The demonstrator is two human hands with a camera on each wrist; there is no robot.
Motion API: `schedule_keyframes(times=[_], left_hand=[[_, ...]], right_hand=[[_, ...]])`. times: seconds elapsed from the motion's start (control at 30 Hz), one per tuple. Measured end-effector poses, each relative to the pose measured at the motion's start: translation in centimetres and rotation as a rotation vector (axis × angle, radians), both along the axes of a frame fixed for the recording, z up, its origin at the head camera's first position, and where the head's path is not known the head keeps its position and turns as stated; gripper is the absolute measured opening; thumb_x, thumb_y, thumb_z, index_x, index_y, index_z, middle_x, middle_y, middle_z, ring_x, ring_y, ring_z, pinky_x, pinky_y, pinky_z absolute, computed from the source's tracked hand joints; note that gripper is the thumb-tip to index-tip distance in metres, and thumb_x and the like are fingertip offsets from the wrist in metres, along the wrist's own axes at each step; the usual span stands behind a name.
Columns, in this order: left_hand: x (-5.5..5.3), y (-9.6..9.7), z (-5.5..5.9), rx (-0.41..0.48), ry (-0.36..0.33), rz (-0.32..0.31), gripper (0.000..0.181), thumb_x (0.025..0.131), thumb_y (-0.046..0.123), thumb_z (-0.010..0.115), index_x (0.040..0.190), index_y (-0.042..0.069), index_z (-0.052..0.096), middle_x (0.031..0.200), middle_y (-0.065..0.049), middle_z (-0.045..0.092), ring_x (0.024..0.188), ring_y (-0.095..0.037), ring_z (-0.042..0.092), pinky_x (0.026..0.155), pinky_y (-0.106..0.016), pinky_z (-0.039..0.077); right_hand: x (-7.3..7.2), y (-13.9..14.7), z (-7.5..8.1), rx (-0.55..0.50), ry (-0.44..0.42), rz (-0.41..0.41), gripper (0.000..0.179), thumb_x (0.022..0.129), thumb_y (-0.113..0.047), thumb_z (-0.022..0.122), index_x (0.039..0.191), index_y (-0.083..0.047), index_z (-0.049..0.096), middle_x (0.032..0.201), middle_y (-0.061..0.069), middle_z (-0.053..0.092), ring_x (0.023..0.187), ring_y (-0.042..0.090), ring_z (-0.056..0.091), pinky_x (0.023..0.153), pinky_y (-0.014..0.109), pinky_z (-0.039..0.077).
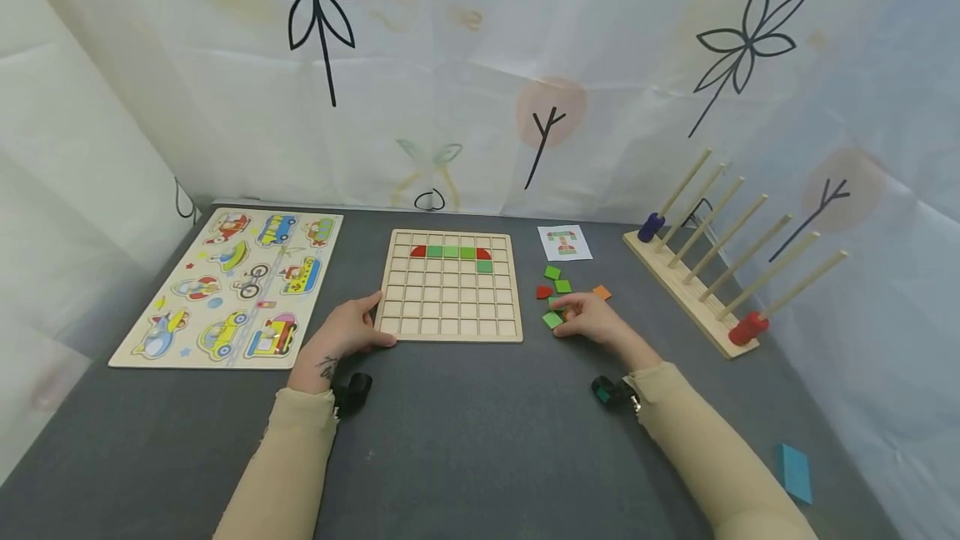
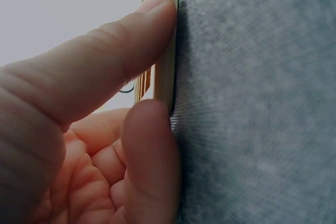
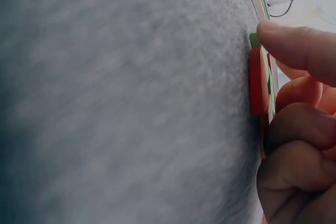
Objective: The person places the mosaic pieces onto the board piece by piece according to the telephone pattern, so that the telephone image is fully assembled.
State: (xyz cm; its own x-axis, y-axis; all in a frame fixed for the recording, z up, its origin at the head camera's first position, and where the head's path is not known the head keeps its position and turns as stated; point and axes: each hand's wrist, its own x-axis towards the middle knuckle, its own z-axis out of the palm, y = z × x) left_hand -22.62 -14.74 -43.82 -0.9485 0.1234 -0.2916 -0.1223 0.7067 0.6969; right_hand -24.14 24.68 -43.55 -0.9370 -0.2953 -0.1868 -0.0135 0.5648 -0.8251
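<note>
White fabric printed with line-drawn flowers and small trees hangs behind and beside a dark grey tabletop. Two forearms in beige sleeves come in from the near side, angling inward and toward the far side, each wrist wearing a small black device.

At the middle, a wooden grid board lies flat. The left hand is set around its near left corner: the thumb lies against the near edge and the forefinger reaches along the left edge, so the corner is held in the bend between them; the left wrist view shows other fingers folded inward. Six tiles sit in the board's far part, four green and two red, with a lone green one below the right end of the row.

To the right, the right hand leans leftward, palm low to the table. Its thumb and forefinger are loosely bent and parted over two green tiles, the rest curled underneath; how firmly the tips touch them cannot be told. Just beyond lie two more green tiles, a red tile and, farther right, an orange tile. A small pattern card lies past them. Far left is a picture puzzle; at right stands a peg rack.
</note>
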Motion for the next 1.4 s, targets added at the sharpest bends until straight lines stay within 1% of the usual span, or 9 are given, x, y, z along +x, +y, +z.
schedule_keyframes(times=[0.53, 0.63, 0.8, 0.87, 0.97, 1.03, 1.2, 1.3, 1.4], left_hand=[[0.1, 0.0, -0.1, 0.003, -0.005, -0.004, 0.093, 0.072, 0.021, 0.079, 0.146, 0.004, 0.026, 0.067, -0.006, 0.049, 0.054, -0.015, 0.046, 0.052, -0.028, 0.036], [0.1, 0.0, 0.0, -0.001, -0.004, -0.005, 0.093, 0.072, 0.021, 0.079, 0.146, 0.005, 0.026, 0.067, -0.006, 0.049, 0.053, -0.015, 0.046, 0.052, -0.028, 0.036], [0.1, 0.0, -0.1, 0.0, -0.002, -0.007, 0.093, 0.071, 0.021, 0.079, 0.146, 0.005, 0.026, 0.067, -0.006, 0.049, 0.053, -0.015, 0.046, 0.051, -0.028, 0.036], [0.0, 0.0, -0.1, 0.003, -0.002, -0.008, 0.093, 0.071, 0.022, 0.079, 0.146, 0.005, 0.026, 0.067, -0.006, 0.049, 0.053, -0.015, 0.046, 0.051, -0.028, 0.036], [0.0, 0.0, -0.2, 0.007, -0.001, -0.012, 0.093, 0.071, 0.022, 0.08, 0.146, 0.004, 0.026, 0.067, -0.006, 0.049, 0.053, -0.015, 0.046, 0.051, -0.028, 0.036], [0.0, -0.1, -0.2, 0.007, 0.0, -0.012, 0.093, 0.071, 0.021, 0.08, 0.146, 0.004, 0.026, 0.067, -0.006, 0.049, 0.053, -0.015, 0.046, 0.051, -0.028, 0.036], [0.0, -0.1, -0.1, 0.005, -0.003, -0.007, 0.093, 0.071, 0.021, 0.08, 0.146, 0.005, 0.026, 0.067, -0.006, 0.049, 0.053, -0.015, 0.046, 0.051, -0.028, 0.036], [0.0, -0.1, -0.1, 0.002, -0.003, -0.006, 0.093, 0.071, 0.021, 0.08, 0.146, 0.005, 0.026, 0.068, -0.006, 0.049, 0.054, -0.015, 0.046, 0.051, -0.028, 0.035], [-0.1, 0.0, 0.0, -0.002, 0.0, -0.011, 0.093, 0.071, 0.022, 0.08, 0.146, 0.005, 0.026, 0.068, -0.006, 0.049, 0.053, -0.015, 0.046, 0.051, -0.028, 0.035]], right_hand=[[-0.3, -1.7, 0.6, 0.201, 0.037, -0.023, 0.03, 0.071, -0.001, 0.069, 0.1, 0.003, 0.067, 0.051, -0.003, 0.039, 0.047, 0.009, 0.033, 0.048, 0.026, 0.03], [-0.5, -1.8, 0.6, 0.207, 0.061, -0.058, 0.025, 0.072, -0.006, 0.07, 0.096, 0.001, 0.067, 0.06, -0.001, 0.044, 0.055, 0.012, 0.039, 0.052, 0.026, 0.034], [-1.0, -2.6, 1.5, 0.156, 0.156, -0.105, 0.025, 0.074, -0.009, 0.072, 0.095, 0.0, 0.063, 0.09, 0.011, 0.058, 0.08, 0.018, 0.049, 0.066, 0.028, 0.04], [-1.1, -3.3, 2.0, 0.092, 0.178, -0.122, 0.024, 0.075, -0.007, 0.07, 0.095, 0.001, 0.06, 0.091, 0.013, 0.06, 0.076, 0.02, 0.052, 0.064, 0.029, 0.042], [-1.6, -4.5, 2.7, -0.065, 0.171, -0.147, 0.022, 0.079, -0.006, 0.066, 0.097, 0.0, 0.056, 0.077, 0.007, 0.059, 0.058, 0.016, 0.049, 0.055, 0.029, 0.04], [-1.9, -5.5, 2.9, -0.225, 0.144, -0.167, 0.021, 0.081, -0.003, 0.064, 0.098, -0.002, 0.053, 0.066, 0.001, 0.053, 0.047, 0.012, 0.041, 0.048, 0.029, 0.036], [-2.9, -8.9, 2.9, -0.59, 0.12, -0.171, 0.026, 0.083, 0.004, 0.059, 0.109, 0.004, 0.054, 0.061, -0.006, 0.049, 0.042, 0.007, 0.031, 0.044, 0.024, 0.027], [-3.6, -11.1, 2.6, -0.683, 0.096, -0.166, 0.036, 0.084, 0.004, 0.06, 0.12, 0.006, 0.053, 0.064, -0.006, 0.051, 0.043, 0.007, 0.03, 0.046, 0.023, 0.027], [-4.2, -13.1, 2.2, -0.696, 0.055, -0.181, 0.04, 0.084, 0.002, 0.062, 0.123, 0.004, 0.051, 0.065, -0.005, 0.053, 0.045, 0.009, 0.031, 0.047, 0.024, 0.028]])
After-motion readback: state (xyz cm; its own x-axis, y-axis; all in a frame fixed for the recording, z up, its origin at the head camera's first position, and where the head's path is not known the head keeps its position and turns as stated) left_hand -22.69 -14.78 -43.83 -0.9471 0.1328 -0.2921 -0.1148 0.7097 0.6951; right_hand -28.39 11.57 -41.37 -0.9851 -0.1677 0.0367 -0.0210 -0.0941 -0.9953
